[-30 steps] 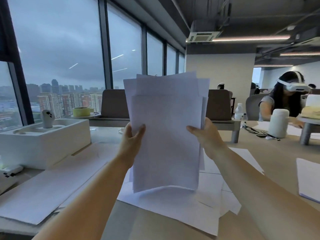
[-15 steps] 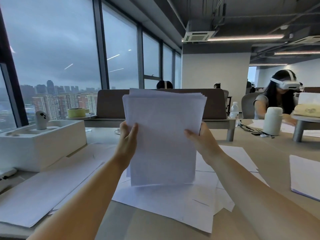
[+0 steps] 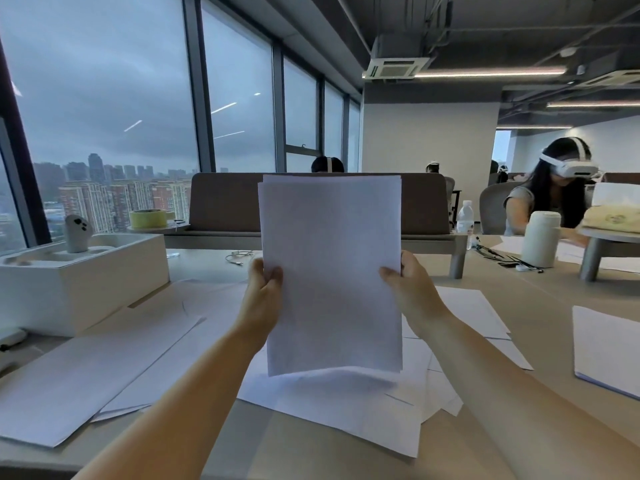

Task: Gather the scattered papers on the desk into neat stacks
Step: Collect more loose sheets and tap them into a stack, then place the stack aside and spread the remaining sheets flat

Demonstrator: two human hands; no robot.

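The left hand [image 3: 263, 292] grips the left edge of an upright sheaf of papers [image 3: 330, 271], thumb on the near face and fingers curled behind. The right hand [image 3: 412, 292] grips the right edge at about the same height, its thumb also pressed on the near face. Both forearms reach in from the near edge of the view.

The sheaf stands on its short side in the middle of the scene, its sheets nearly flush, with only a few edges showing offset at the top left corner. Its lower edge hangs over loose white sheets [image 3: 346, 407] spread on the desk [image 3: 311, 452] and casts a shadow on them. Whether it touches them cannot be told.

More loose sheets [image 3: 86, 375] lie overlapping on the near left. Others [image 3: 471, 310] fan out to the right behind the right forearm. A separate pile of paper [image 3: 606, 351] lies at the right edge, well apart from the rest.

On the far left sits a white box [image 3: 86, 282] with a grey controller [image 3: 78, 233] standing in its top. A roll of yellow tape [image 3: 149, 218] rests beyond it, near a brown divider [image 3: 225, 202]. A thin cable [image 3: 239, 256] lies on the desk just left of the sheaf. To the far right are a water bottle [image 3: 464, 216], a white flask [image 3: 540, 244] and a seated person [image 3: 554, 195] wearing a headset.
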